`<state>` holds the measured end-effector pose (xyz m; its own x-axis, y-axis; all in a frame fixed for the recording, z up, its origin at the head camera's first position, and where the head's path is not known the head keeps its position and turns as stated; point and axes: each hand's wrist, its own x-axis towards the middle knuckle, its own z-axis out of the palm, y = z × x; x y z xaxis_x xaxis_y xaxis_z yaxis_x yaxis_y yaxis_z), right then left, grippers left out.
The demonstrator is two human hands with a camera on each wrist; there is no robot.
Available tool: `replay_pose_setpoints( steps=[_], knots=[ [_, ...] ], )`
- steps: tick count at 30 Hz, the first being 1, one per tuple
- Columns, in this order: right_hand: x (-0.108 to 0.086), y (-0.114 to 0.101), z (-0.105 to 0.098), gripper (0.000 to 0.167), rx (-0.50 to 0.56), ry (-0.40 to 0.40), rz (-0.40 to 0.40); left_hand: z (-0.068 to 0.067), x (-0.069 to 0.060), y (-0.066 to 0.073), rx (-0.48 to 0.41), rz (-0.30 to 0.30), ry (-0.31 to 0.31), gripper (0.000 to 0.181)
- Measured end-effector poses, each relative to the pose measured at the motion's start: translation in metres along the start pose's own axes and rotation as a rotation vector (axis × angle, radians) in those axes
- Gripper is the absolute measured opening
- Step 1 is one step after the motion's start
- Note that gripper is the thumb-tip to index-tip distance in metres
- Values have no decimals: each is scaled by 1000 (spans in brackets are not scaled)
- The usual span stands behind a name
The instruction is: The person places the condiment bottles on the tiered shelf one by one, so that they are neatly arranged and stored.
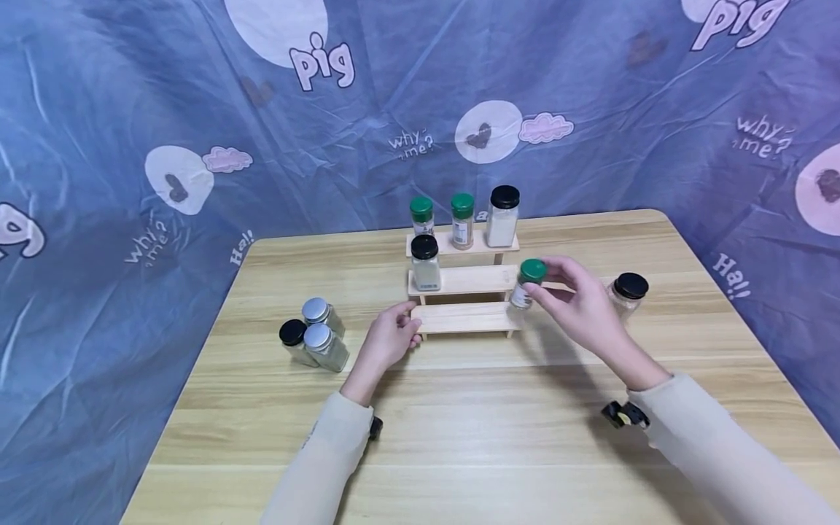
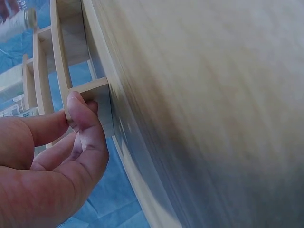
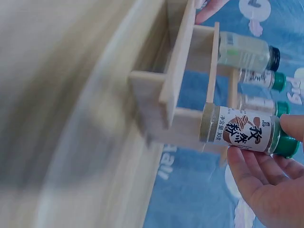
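Right hand pinches green-capped clear cylindrical jar with white label, at right end of pale wooden 3-tier rack, near middle tier; contact unclear. Left hand pinches left end of rack's bottom tier. Top tier: 2 green-capped clear jars, 1 black-capped clear jar.

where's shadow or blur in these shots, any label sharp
Head view: mostly clear, soft shadow on the pale wood-grain table beside the pale-sleeved right arm; left wrist view: dim, table smeared, dark at lower right; right wrist view: table blurred, but the white printed label on the green-capped clear spice jar looks fairly sharp.
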<state>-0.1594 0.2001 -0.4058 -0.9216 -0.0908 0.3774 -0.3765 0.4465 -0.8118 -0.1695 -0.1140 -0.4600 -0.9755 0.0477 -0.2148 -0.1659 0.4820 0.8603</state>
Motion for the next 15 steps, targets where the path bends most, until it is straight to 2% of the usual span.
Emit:
replay_pose_setpoints(
  steps=[7,15],
  knots=[
    [27,-12,26,39,63,-43,-15,1,-2,2,2,-6,-11,49],
    [49,-20,50,43,74,-82,-14,0,-1,1,1,-7,-8,49]
  ],
)
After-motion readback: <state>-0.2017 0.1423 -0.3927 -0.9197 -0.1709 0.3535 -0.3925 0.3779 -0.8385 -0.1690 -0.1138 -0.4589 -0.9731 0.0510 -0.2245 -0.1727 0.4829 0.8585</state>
